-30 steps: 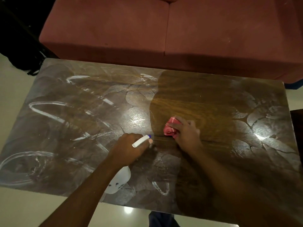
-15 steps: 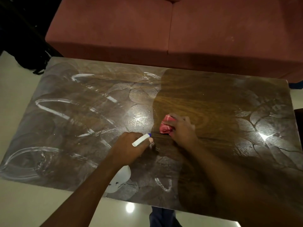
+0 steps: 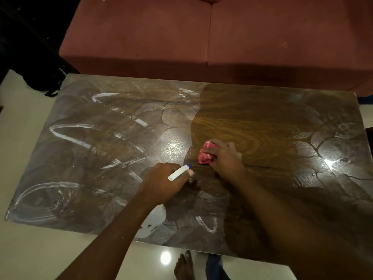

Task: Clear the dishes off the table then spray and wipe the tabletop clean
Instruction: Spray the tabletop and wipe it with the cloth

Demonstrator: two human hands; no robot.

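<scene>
bare forearms (image 3: 113,239), a bare foot (image 3: 183,268), perhaps blue trousers (image 3: 214,266).

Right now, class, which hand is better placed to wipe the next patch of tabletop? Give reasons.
Probably the right hand: it holds the pink cloth against the tabletop, while the left hand grips the spray bottle.

The right hand (image 3: 228,160) has slid the cloth (image 3: 203,158) (red, bunched) slightly leftward.

The spray bottle (image 3: 154,219) is being mostly hidden under the left hand (image 3: 161,182); the cloth (image 3: 204,157) is being partly covered by the right hand (image 3: 228,160).
</scene>
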